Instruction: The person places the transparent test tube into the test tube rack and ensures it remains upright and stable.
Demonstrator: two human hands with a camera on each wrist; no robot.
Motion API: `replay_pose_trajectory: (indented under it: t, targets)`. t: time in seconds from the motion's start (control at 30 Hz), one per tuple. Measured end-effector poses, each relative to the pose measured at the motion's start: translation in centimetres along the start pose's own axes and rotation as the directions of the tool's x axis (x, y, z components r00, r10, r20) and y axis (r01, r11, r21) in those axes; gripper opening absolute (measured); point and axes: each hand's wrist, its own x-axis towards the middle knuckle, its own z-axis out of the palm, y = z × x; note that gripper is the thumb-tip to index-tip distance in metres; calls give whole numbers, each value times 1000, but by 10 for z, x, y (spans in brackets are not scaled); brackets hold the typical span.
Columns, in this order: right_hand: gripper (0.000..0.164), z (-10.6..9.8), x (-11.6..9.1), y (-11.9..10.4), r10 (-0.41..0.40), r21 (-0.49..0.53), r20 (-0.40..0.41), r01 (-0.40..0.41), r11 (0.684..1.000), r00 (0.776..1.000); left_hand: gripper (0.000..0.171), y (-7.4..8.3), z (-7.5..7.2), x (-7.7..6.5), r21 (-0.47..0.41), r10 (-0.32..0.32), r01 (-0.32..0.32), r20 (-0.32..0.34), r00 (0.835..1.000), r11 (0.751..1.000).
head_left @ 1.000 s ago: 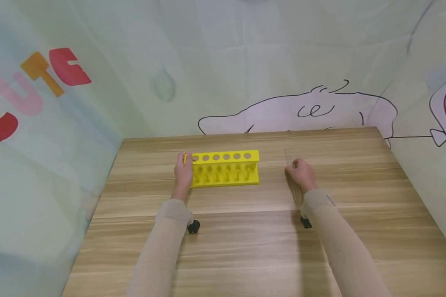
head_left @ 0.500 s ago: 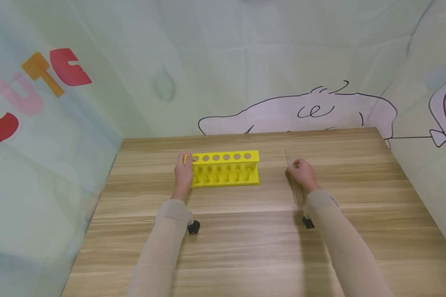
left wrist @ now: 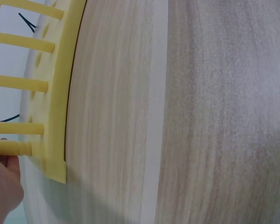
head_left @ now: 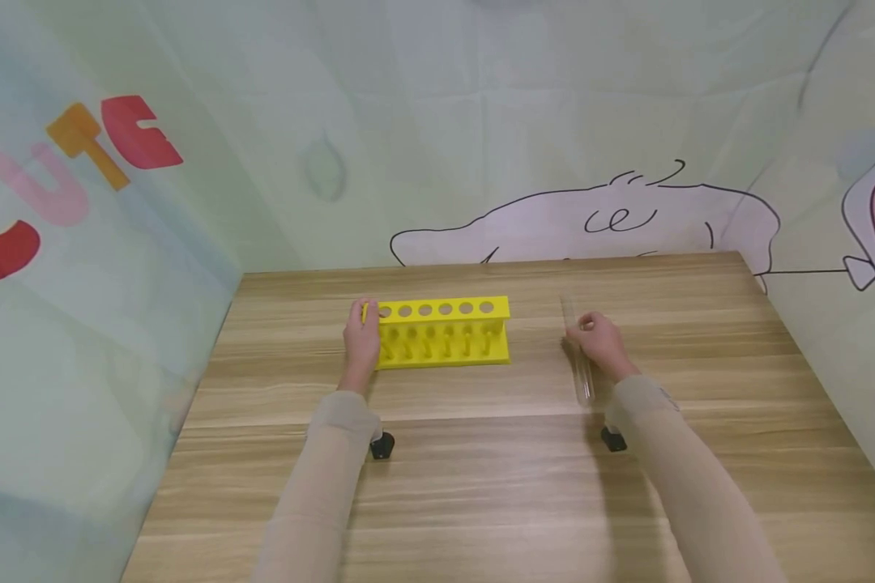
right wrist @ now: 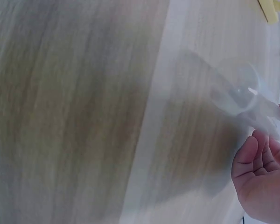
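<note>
In the head view, a yellow test tube rack (head_left: 445, 319) stands on the table with a row of round holes along its top. My left hand (head_left: 363, 336) grips the rack's left end; the left wrist view shows the fingers (left wrist: 3, 179) at an end post of the rack. To the right of the rack, my right hand (head_left: 603, 344) pinches a clear test tube (head_left: 584, 380) between thumb and fingers. One tube end (right wrist: 240, 93) points towards the right wrist camera. Whether the tube touches the table I cannot tell.
The wood-grain table (head_left: 474, 494) reaches back to a printed cloth backdrop (head_left: 437, 162). A second cloth side (head_left: 66, 340) hangs along the left edge. Black wrist mounts (head_left: 382, 445) sit under both sleeves.
My right hand has moved slightly to the right, and the tube has shifted a little right and nearer with it. The left hand and the rack have stayed in place.
</note>
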Motion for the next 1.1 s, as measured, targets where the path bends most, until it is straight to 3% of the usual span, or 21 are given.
replay_pose_trajectory:
  t: [0.4,1.1]
  targets:
    - [37,-9,-3,-9,-67,-37,-18,66,997,998,37,2,0,0,-6,-32,32,5,999,999]
    - [25,-11,-11,-22,-145,7,-55,146,989,988,38,2,0,-1,6,-34,34,6,999,999]
